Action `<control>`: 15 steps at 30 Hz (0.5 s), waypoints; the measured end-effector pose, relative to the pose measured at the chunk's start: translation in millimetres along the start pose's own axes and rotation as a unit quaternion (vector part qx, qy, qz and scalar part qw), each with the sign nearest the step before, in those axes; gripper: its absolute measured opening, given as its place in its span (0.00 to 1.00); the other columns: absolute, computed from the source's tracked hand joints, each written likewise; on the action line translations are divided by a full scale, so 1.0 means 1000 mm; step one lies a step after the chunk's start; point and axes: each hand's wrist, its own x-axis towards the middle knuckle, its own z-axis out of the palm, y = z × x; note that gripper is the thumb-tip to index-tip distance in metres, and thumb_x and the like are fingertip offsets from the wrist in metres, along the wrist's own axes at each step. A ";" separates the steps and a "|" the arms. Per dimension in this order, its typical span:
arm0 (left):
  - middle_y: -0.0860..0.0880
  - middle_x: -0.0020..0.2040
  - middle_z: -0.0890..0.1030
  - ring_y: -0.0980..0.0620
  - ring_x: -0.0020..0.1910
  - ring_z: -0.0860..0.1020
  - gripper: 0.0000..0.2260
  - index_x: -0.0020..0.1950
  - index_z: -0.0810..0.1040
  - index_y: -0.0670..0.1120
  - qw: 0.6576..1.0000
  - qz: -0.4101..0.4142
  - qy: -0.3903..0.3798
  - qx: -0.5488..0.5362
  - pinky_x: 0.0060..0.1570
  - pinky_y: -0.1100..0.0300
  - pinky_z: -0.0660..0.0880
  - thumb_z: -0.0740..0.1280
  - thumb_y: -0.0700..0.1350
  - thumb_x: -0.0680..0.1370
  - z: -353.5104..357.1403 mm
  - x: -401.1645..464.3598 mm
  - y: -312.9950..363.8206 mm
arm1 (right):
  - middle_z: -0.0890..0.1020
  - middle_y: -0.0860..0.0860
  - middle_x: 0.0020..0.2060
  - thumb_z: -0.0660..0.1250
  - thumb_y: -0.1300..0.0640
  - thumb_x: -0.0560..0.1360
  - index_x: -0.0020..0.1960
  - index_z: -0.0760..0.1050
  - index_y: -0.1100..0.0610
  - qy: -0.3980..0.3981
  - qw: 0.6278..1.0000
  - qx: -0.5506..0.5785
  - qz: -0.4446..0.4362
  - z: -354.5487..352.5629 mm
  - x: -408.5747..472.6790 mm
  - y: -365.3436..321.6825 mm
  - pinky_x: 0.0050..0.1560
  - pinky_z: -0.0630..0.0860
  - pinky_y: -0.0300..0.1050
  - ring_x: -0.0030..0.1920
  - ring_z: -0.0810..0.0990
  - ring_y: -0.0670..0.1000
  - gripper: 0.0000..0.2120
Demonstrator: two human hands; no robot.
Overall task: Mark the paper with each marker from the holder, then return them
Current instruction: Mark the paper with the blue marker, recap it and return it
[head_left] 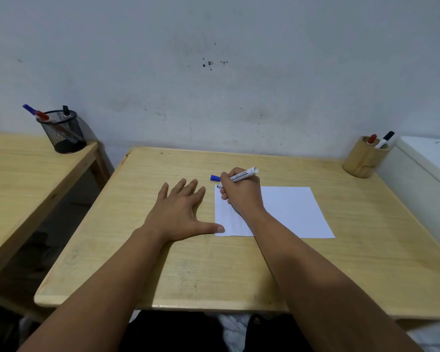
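A white sheet of paper [290, 212] lies on the wooden table [188, 262]. My right hand [241, 193] grips a white marker [241, 175] with a blue tip, uncapped, its tip touching the paper's far left corner. The blue cap [214, 178] lies on the table just beyond that corner. My left hand [181, 212] rests flat on the table, fingers spread, thumb on the paper's near left corner. A wooden holder [361, 161] at the far right corner holds a red marker [372, 138] and a black marker [386, 138].
A second wooden table [23, 179] stands to the left with a black mesh cup [62, 134] holding several pens. A white appliance [427, 168] sits against the table's right side. A grey wall runs behind.
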 end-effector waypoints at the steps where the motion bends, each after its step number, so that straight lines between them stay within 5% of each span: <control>1: 0.53 0.85 0.50 0.51 0.84 0.44 0.56 0.83 0.56 0.55 1.000 0.000 0.000 0.001 0.80 0.38 0.41 0.57 0.85 0.62 0.000 0.000 0.000 | 0.88 0.54 0.34 0.70 0.51 0.78 0.36 0.79 0.54 -0.001 1.000 -0.003 -0.001 0.000 0.000 0.000 0.36 0.80 0.46 0.31 0.85 0.49 0.13; 15: 0.52 0.85 0.51 0.51 0.84 0.45 0.56 0.83 0.56 0.55 1.000 0.000 0.005 0.007 0.80 0.38 0.42 0.56 0.85 0.62 0.002 0.001 -0.002 | 0.88 0.53 0.34 0.70 0.48 0.73 0.35 0.78 0.55 -0.019 0.999 -0.044 -0.013 0.003 0.005 0.003 0.45 0.87 0.59 0.32 0.86 0.50 0.13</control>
